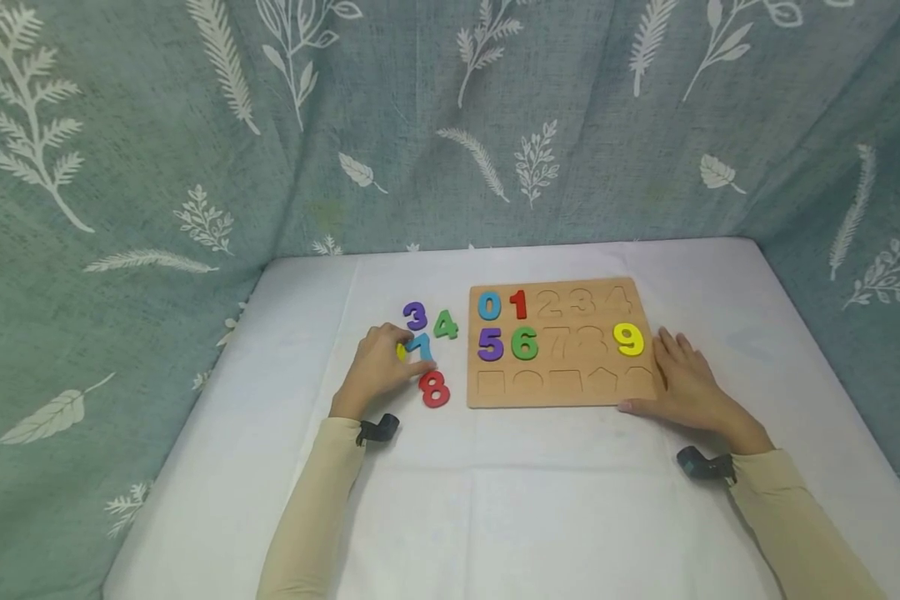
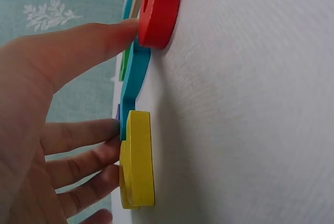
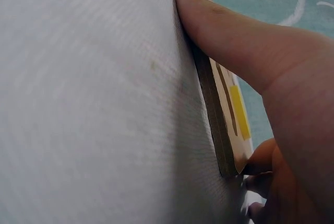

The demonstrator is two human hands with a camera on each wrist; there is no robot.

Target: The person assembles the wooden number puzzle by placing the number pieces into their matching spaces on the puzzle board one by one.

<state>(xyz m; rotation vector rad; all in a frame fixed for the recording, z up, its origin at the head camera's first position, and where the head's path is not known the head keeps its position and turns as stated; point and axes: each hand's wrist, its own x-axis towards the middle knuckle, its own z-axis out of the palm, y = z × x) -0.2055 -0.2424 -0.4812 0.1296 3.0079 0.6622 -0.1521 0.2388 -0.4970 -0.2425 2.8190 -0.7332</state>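
Note:
My left hand is over the loose number pieces, thumb and index finger at the two ends of a blue number 7. The left wrist view shows the 7 between these fingertips, next to a red number 8. Close by the other fingers stands a yellow piece, mostly hidden by the hand in the head view. My right hand rests at the wooden number board's lower right corner, thumb along the front edge and outstretched fingers by the right edge.
A purple 3 and a green 4 lie left of the board. Seated in the board are 0, 1, 5, 6 and a yellow 9; other cutouts are bare. A patterned curtain surrounds the white table.

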